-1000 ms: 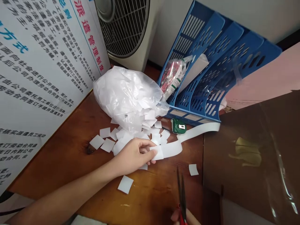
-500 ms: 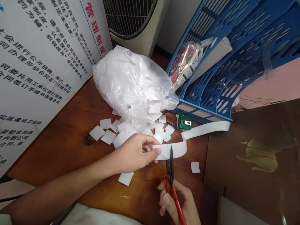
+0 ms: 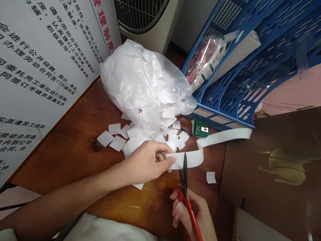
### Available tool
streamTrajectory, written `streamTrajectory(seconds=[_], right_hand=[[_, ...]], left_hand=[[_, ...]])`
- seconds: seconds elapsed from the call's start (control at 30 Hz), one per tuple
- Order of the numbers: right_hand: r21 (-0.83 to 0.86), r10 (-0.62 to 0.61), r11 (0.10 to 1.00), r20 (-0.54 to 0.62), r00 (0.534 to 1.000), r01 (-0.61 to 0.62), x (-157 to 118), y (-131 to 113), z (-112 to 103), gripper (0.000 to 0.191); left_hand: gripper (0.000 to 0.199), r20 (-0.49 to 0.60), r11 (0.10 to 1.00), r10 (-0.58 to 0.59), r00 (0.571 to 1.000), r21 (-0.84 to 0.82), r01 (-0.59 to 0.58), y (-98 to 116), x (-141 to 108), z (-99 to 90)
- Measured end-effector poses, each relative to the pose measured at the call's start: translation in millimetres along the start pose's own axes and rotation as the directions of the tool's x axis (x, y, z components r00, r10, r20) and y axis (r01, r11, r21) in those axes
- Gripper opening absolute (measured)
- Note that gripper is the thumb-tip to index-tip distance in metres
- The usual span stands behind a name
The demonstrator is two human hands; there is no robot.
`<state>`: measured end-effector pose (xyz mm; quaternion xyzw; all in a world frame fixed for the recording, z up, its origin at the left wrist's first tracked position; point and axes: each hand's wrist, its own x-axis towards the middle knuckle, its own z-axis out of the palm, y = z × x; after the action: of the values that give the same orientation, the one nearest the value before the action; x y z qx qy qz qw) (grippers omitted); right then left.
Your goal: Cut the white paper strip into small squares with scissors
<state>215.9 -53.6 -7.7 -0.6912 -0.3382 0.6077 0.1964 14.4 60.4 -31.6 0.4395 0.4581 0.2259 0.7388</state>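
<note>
My left hand (image 3: 150,160) pinches the near end of a long white strip (image 3: 194,159) between thumb and fingers. The strip bends back and runs right toward the blue rack. My right hand (image 3: 193,212) grips red-handled scissors (image 3: 185,187). Their dark blades are parted, one on either side of the strip, just right of my left fingertips. Beyond my left hand lies a pile of white cut pieces (image 3: 135,135), partly hidden by that hand. Some spill from the mouth of a clear plastic bag (image 3: 142,83).
A green tape measure (image 3: 200,128) rests before the blue file rack (image 3: 225,115), which holds a bag of pink-red items (image 3: 204,62). One loose piece (image 3: 211,177) lies right of the scissors. A brown box (image 3: 271,160) stands at right, a printed board (image 3: 50,67) at left.
The view has shifted slightly, so most things appear a little farther right. Both hands keep their holds, and the scissor blades stay parted around the strip.
</note>
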Motion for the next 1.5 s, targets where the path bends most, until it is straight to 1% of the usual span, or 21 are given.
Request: streamTrajectory(seconds=[0.17, 0.33, 0.4, 0.5, 0.57, 0.67, 0.8, 0.97, 1.03, 1.2, 1.37, 1.5], right_hand=[[-0.024, 0.067, 0.997, 0.014, 0.998, -0.067, 2, 2, -3, 0.053], [-0.066, 0.085, 0.995, 0.159, 0.984, -0.076, 7, 7, -12, 0.051], [-0.06, 0.093, 0.994, 0.133, 0.987, -0.086, 6, 4, -11, 0.051], [-0.042, 0.093, 0.995, 0.031, 0.995, -0.092, 3, -6, -5, 0.054], [-0.047, 0.09, 0.995, 0.008, 0.996, -0.09, 1, -10, -2, 0.055], [-0.048, 0.089, 0.995, 0.035, 0.995, -0.088, 1, -10, -2, 0.057], [-0.033, 0.107, 0.994, 0.061, 0.992, -0.105, 3, -2, -7, 0.056], [-0.057, 0.148, 0.988, 0.162, 0.976, -0.14, 6, 9, -13, 0.054], [-0.059, 0.154, 0.988, 0.177, 0.972, -0.146, 6, 11, -15, 0.054], [-0.055, 0.182, 0.983, 0.178, 0.967, -0.175, 5, 13, -14, 0.056], [-0.059, 0.214, 0.976, 0.139, 0.967, -0.207, 4, 14, -8, 0.064], [-0.052, 0.244, 0.97, 0.104, 0.964, -0.239, 6, 20, -6, 0.066]], left_hand=[[0.026, -0.005, 1.0, -0.005, 1.0, -0.016, 0.005, -1, 1, 1.5], [0.025, -0.008, 1.0, 0.013, 1.0, 0.0, -0.013, -1, 0, 1.3], [0.025, -0.002, 1.0, 0.02, 1.0, 0.013, -0.02, -1, 0, 0.8], [0.026, 0.004, 0.999, 0.019, 1.0, 0.031, -0.019, -2, 1, 0.1], [0.027, 0.009, 0.999, 0.015, 1.0, 0.041, -0.016, -3, 1, -0.2], [0.029, 0.015, 0.998, 0.014, 1.0, 0.057, -0.015, -4, 2, -0.4], [0.028, 0.014, 0.998, 0.022, 1.0, 0.054, -0.023, -2, 1, -0.7], [0.025, 0.025, 1.0, 0.012, 1.0, 0.028, -0.013, 0, 2, -1.6], [0.024, 0.035, 1.0, 0.009, 0.999, 0.026, -0.01, 1, 2, -1.7], [0.025, 0.047, 0.999, -0.013, 0.999, 0.032, 0.011, 2, 1, -1.3], [0.024, 0.061, 1.0, -0.009, 0.998, 0.018, 0.008, 0, 4, -1.8], [0.023, 0.072, 1.0, 0.0, 0.997, -0.001, 0.0, -3, 6, -2.6]])
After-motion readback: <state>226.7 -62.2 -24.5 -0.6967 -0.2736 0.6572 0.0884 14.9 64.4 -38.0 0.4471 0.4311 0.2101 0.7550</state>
